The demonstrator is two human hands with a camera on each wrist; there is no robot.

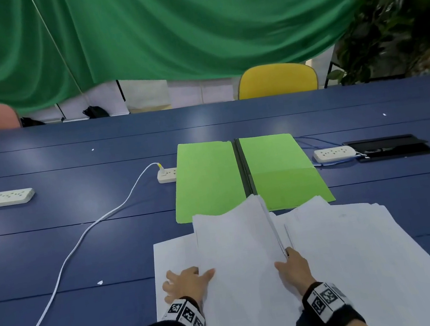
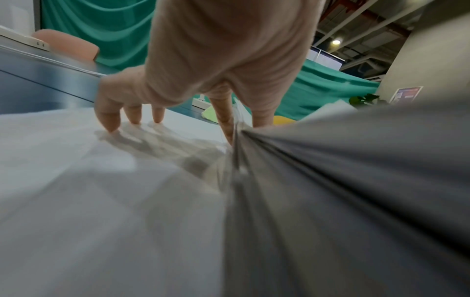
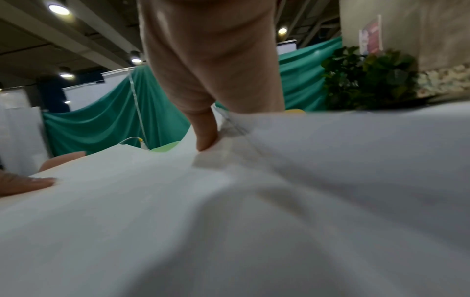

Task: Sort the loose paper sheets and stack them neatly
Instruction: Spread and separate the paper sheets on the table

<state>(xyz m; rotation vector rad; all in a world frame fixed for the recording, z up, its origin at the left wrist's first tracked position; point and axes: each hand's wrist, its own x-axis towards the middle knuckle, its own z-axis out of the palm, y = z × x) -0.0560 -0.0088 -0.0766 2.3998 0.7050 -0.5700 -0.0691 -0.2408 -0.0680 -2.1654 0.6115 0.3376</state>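
1. Head view: a raised bundle of paper sheets (image 1: 234,243) held between both hands, long axis running near to far, its far end overlapping the near edge of an open green folder (image 1: 208,180) on the blue table (image 1: 75,206). Left hand (image 1: 184,282) at the bundle's near-left edge, thumb on top, other fingers spread on one flat sheet (image 1: 172,255) lying to the left. Right hand (image 1: 293,265) at the bundle's right edge, pinching it. A fanned spread of loose sheets (image 1: 360,247) just right of that hand, flat on the table, so nearer the right hand than the left; sheet count there too close-packed to tell. Also counted: three power strips, one white cable (image 1: 64,263), two chairs at the far side.

2. Left wrist view: left hand (image 2: 216,66) with three fingertips (image 2: 112,122) pressed on the flat sheet, forefinger and thumb closing on the edge of the bundle (image 2: 343,180), which rises to the right. Much blur near the lens.

3. Right wrist view: right hand (image 3: 213,60) with thumb (image 3: 206,132) bearing on the bundle's top sheet (image 3: 152,201), sheet edges pinched against it; remaining fingers hidden beneath the paper. Left thumb tip visible at the left edge. Likely next: bundle squared, remaining loose sheets on the right gathered in.
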